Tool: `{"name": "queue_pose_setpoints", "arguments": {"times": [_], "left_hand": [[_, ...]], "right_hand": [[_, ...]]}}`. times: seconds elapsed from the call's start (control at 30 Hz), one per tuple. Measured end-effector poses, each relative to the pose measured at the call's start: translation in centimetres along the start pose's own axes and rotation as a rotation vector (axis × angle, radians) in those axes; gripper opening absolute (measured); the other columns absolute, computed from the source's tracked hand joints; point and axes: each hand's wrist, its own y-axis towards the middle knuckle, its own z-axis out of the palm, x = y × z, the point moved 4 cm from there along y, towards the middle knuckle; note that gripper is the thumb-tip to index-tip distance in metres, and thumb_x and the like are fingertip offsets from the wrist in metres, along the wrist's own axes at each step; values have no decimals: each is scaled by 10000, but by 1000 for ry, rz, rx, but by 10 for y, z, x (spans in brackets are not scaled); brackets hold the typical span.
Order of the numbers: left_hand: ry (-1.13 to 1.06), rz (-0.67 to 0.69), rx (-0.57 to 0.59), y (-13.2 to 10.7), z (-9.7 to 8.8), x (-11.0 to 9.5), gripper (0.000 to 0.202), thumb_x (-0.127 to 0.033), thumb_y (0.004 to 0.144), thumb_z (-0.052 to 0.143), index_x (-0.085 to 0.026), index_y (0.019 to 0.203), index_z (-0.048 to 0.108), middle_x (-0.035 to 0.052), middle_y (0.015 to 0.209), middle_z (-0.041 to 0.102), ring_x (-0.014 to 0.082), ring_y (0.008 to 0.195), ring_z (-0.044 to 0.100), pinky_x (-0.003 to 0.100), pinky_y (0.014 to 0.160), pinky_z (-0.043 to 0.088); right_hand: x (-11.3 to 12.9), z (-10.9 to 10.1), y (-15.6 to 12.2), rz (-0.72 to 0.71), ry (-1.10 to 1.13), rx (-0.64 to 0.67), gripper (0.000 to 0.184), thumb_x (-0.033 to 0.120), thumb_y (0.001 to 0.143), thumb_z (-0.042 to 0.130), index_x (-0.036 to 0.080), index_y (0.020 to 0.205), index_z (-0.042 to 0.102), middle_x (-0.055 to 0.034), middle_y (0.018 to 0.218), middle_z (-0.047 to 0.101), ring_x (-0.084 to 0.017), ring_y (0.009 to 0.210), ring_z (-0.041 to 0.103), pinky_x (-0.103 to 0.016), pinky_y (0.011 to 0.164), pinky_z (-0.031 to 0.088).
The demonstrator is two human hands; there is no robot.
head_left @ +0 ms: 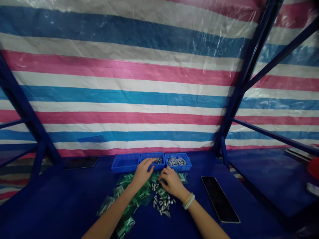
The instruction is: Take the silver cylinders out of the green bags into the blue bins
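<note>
My left hand (144, 170) reaches to the front edge of the middle blue bin (152, 154), which holds small metal parts (158, 160). Its fingers are stretched forward and the thumb stands apart; I see nothing held. Beside it, my right hand (172, 182) is bent over the table, with fingers curled toward the thumb. Whatever they hold is hidden. Below it lies a loose pile of small silvery metal pieces (163, 204). Green-and-clear plastic packets (136, 199) spread under and around my left forearm. A beaded bracelet (188, 200) circles my right wrist.
A right blue bin (190, 164) contains silvery cylindrical pieces (176, 161); a left blue bin (126, 162) stands alongside. One dark phone (220, 199) lies at right, another flat dark device (81, 163) at back left. Blue metal posts (235, 96) flank the table before a striped sheet (129, 99).
</note>
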Motion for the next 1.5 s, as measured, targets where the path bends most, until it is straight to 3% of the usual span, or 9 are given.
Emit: {"name": "queue_pose_setpoints", "arguments": {"times": [0.17,0.37,0.67,0.73,0.83,0.9,1.0,1.17,1.5], "left_hand": [[87,72,-20,-24,-2,-4,316,-72,870,479,-204,1105,645,71,1030,691,212,994,649,373,889,532],[57,67,-35,-22,-5,-8,272,-88,882,482,-200,1068,645,67,1002,687,198,953,660,351,866,541],[10,38,-19,-25,-6,-10,256,-97,874,484,-199,1029,660,61,968,694,186,897,666,326,826,543],[-17,14,-30,-24,-8,-12,245,-104,868,490,-201,1011,664,57,952,696,186,884,664,329,825,539],[-108,-77,-45,-21,-11,-14,213,-134,855,521,-206,992,666,49,924,700,184,832,661,339,802,538],[-243,-182,-32,-21,-9,-15,166,-178,848,555,-197,978,657,51,913,704,186,814,667,341,785,543],[-524,-350,45,-23,1,-18,128,-270,820,628,-178,908,617,45,856,703,192,800,685,328,758,553],[-765,-469,107,-27,12,-24,237,-349,763,713,-175,844,574,5,751,672,170,729,671,300,726,538],[-796,-504,118,-26,7,-30,268,-401,758,709,-171,856,611,15,771,661,182,760,661,324,773,524]], "right_hand": [[3,2,-1,-11,-143,78,135,170,850,655,237,962,692,-33,981,603,-223,999,486,-343,819,379],[1,2,-1,20,-217,130,83,229,855,677,217,937,673,-38,968,620,-234,1001,507,-344,820,396],[0,6,-1,27,-207,179,60,177,851,661,193,909,662,-54,954,654,-250,1009,552,-349,844,429],[-2,2,1,17,-96,120,61,154,845,652,189,894,659,-53,935,661,-240,986,567,-348,857,437],[-6,-10,3,41,243,-67,105,134,884,580,184,958,635,-45,919,674,-190,880,618,-309,817,479],[-8,-17,3,69,438,-193,131,153,912,542,187,1007,627,-42,902,686,-175,819,644,-292,769,505],[-4,-23,3,49,521,-310,148,183,915,552,200,1009,665,-53,911,700,-191,838,658,-309,774,517],[6,-22,1,-23,522,-361,195,184,924,534,216,1040,687,-68,931,700,-197,866,657,-328,790,526],[3,-23,0,37,619,-372,103,188,867,591,193,889,692,-43,840,724,-182,776,688,-297,736,554]]}}
